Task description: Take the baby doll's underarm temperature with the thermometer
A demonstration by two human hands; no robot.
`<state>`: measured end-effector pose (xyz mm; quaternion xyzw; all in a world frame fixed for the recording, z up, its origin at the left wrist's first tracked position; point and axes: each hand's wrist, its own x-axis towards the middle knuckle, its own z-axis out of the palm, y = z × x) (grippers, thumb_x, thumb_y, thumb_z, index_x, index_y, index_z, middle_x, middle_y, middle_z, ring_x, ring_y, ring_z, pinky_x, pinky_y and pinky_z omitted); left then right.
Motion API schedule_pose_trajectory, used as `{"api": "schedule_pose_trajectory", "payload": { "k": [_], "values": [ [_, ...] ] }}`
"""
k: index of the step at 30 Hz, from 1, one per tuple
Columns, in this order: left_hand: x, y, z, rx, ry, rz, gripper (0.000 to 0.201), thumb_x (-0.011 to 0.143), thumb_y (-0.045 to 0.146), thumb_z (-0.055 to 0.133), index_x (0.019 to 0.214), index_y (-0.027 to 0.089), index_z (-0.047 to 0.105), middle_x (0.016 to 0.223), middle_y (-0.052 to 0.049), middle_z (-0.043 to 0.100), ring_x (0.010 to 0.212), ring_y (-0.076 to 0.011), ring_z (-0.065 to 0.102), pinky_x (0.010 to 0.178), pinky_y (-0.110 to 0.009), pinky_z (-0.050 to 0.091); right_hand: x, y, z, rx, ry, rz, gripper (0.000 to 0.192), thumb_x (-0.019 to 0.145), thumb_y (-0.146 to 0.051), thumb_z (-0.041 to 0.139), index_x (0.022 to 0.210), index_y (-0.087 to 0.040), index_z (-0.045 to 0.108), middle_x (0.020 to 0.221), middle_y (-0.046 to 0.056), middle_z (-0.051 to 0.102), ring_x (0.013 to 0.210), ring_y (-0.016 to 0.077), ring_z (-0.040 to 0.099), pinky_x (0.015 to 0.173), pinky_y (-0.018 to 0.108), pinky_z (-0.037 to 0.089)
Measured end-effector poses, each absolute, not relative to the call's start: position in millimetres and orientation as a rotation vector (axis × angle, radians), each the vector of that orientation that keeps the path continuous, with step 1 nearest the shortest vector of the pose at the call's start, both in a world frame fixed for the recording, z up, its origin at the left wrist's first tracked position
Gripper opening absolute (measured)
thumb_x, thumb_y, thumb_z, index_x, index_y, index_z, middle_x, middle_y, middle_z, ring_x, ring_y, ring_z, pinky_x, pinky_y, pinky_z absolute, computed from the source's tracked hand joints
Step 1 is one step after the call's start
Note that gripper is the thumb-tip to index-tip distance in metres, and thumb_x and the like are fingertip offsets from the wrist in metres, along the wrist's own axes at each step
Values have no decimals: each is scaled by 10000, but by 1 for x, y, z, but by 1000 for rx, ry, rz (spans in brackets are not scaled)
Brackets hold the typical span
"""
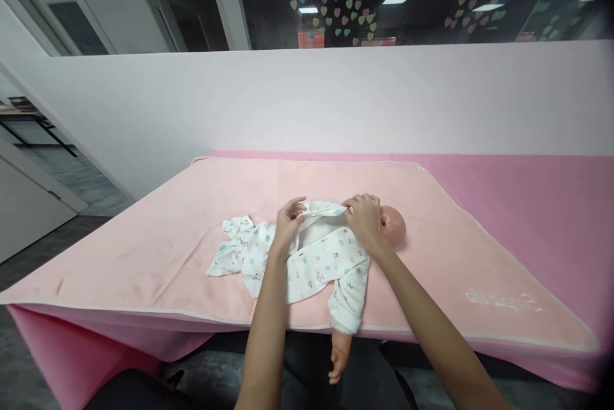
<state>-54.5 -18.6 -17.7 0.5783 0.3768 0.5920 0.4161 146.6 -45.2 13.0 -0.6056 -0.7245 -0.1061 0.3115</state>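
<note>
A baby doll [394,225] lies on a pink blanket [144,237], its bare head to the right and one arm hanging over the near edge. It wears a white printed baby garment [321,263]. My left hand [288,224] grips the garment's far flap near the doll's middle. My right hand [364,218] pinches the same flap's edge close to the doll's neck. The flap is lifted a little between both hands. The garment's leg part [235,247] lies loose and flat to the left.
The blanket covers a pink table [537,199] that runs on to the right. A white partition wall [307,103] stands right behind it, with dark glass above. At the left the floor and a doorway are in view.
</note>
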Motion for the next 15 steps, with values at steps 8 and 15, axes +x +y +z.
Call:
{"api": "schedule_pose_trajectory", "payload": {
  "k": [8, 15],
  "values": [
    [-79, -59, 9, 1486, 941, 1423, 449, 566, 118, 644, 1008, 198, 640, 744, -20, 650, 756, -172, 594, 697, -242, 446, 164, -80, -6, -1492, -1863, -456, 206, 832, -182, 513, 815, -252, 706, 1162, 66, 582, 1132, 243, 439, 1049, 512, 185],
    [-79, -121, 24, 1821, 1117, 972, 355, 697, 155, 605, 1024, 276, 671, 921, -39, 704, 887, -224, 642, 730, -259, 471, 182, -97, -30, -1478, -1799, -509, 217, 840, -187, 513, 859, -291, 703, 1223, 55, 543, 1211, 285, 388, 1020, 530, 240]
  ]
}}
